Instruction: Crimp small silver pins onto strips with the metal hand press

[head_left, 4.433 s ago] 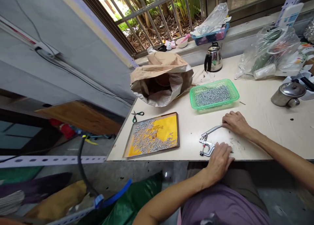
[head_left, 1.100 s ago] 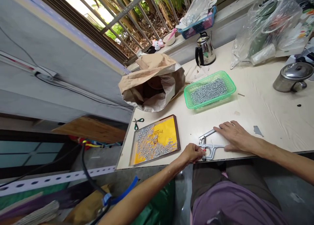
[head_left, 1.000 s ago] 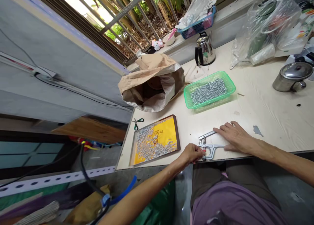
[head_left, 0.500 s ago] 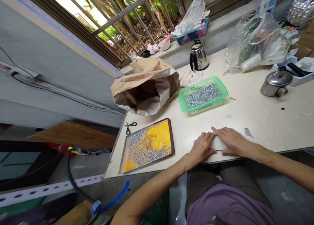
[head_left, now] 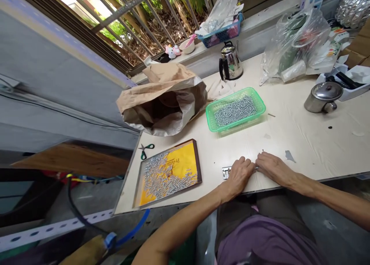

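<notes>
At the table's front edge, my left hand [head_left: 239,174] is closed over a small silvery metal fixture [head_left: 226,173], whose slotted end sticks out to the left from under the palm. My right hand [head_left: 273,167] lies beside it, fingers curled and the thumb and fingertips pinched together close to the left hand's fingertips. A bit of grey metal shows between the two hands; what the right fingers pinch is hidden. Beyond them stands a green plastic basket [head_left: 212,118] of short metal pins. Left of my hands, more pins lie in a shallow tray [head_left: 198,161] with a yellow bottom.
Green-handled scissors [head_left: 148,146] lie left of the tray. An open brown paper bag [head_left: 162,91] stands behind it. A steel kettle [head_left: 232,64], a steel lidded cup [head_left: 323,97] and a clear plastic bag [head_left: 289,49] are farther back. A grey scrap [head_left: 289,156] lies right of my hands.
Both hands have curled their fingers in. The left hand now leaves the fixture's left end showing; the right hand has gone from stretched fingers to a pinch. The view has shifted slightly.
</notes>
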Demonstrator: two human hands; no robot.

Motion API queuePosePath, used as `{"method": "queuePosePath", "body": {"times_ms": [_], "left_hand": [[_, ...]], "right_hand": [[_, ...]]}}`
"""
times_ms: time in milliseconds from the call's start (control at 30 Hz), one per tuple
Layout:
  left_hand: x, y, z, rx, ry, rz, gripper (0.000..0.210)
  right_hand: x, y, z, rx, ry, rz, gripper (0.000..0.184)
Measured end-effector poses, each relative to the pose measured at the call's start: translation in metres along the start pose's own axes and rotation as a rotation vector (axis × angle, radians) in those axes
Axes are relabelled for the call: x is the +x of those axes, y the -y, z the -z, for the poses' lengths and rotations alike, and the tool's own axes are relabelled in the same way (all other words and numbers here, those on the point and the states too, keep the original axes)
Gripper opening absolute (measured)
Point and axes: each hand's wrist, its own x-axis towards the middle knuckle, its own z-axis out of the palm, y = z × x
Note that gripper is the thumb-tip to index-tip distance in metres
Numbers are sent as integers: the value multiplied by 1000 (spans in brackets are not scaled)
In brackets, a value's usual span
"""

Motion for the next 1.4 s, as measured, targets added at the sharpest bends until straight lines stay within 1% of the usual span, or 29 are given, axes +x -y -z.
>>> {"method": "queuePosePath", "body": {"times_ms": [33, 100, 200, 233, 300, 333, 367, 400, 433, 500, 567, 600, 700, 733, 767, 800, 867, 933, 1000, 1067, 1133, 1167, 1200, 1267, 1300, 1333, 1367, 1400], "left_hand": [[0, -1, -1, 8, -4, 0, 17], [0, -2, -3, 22, -17, 3, 18], [-3, -6, -10, 52, -87, 55, 15], [-5, -8, -13, 59, -134, 82, 19], [-12, -14, -23, 53, -247, 115, 30], [-16, -18, -29, 35, -298, 111, 32], [-21, -22, -35, 6, -338, 98, 33], [-26, -26, -40, -30, -366, 80, 32], [-30, -30, -46, -69, -384, 64, 33], [-37, -37, -54, -132, -406, 45, 35], [-40, -42, -58, -167, -420, 34, 36], [-40, -43, -59, -177, -424, 32, 36], [-37, -42, -58, -197, -434, 45, 38], [-35, -41, -58, -202, -438, 47, 38], [-33, -39, -58, -205, -442, 41, 38], [-30, -38, -60, -207, -443, 29, 38], [-27, -38, -65, -209, -436, 8, 38], [-29, -41, -71, -202, -424, 8, 40], [-39, -45, -74, -176, -426, -5, 44], [-58, -46, -70, -135, -449, -24, 42], [-83, -38, -58, -98, -487, -3, 36], [-96, -28, -50, -85, -509, 23, 34], [-109, -16, -40, -73, -537, 59, 32], [-129, 19, -19, -48, -600, 169, 31], [-136, 40, -8, -31, -642, 271, 31], [-140, 60, 1, 11, -678, 436, 27], [-142, 80, 9, 54, -664, 553, 23], [-143, 98, 15, 77, -605, 627, 20]], "right_hand": [[1, 0, -2, -4, -3, 2, 20], [3, 0, -1, -15, 3, 1, 21], [2, 0, 8, -11, 23, -33, 10], [2, -2, 12, 2, 32, -44, 17], [1, -7, 20, 33, 65, -43, 45], [1, -10, 22, 43, 85, -35, 56], [2, -14, 23, 48, 101, -26, 60], [4, -18, 22, 46, 110, -22, 60], [6, -22, 21, 38, 111, -23, 56], [16, -28, 18, 6, 102, -42, 37], [29, -29, 16, -52, 76, -81, 18], [36, -28, 17, -88, 55, -108, 16], [58, -18, 22, -191, -30, -212, 17], [64, -12, 23, -206, -44, -215, 16], [69, -4, 22, -204, -38, -177, 17], [73, 5, 20, -188, -17, -97, 19], [77, 26, 9, -141, 70, 159, 17], [79, 44, -8, -127, 152, 397, 9], [81, 57, -26, -154, 174, 514, 11], [83, 63, -40, -189, 155, 571, 16], [84, 67, -47, -215, 118, 603, 19], [85, 68, -49, -214, 94, 607, 21], [85, 70, -50, -189, 68, 605, 24], [85, 73, -45, -70, 6, 596, 29], [86, 73, -40, 10, -45, 593, 30], [89, 73, -33, 86, -113, 593, 28], [93, 70, -24, 146, -199, 586, 26], [100, 66, -13, 179, -294, 563, 21]]}}
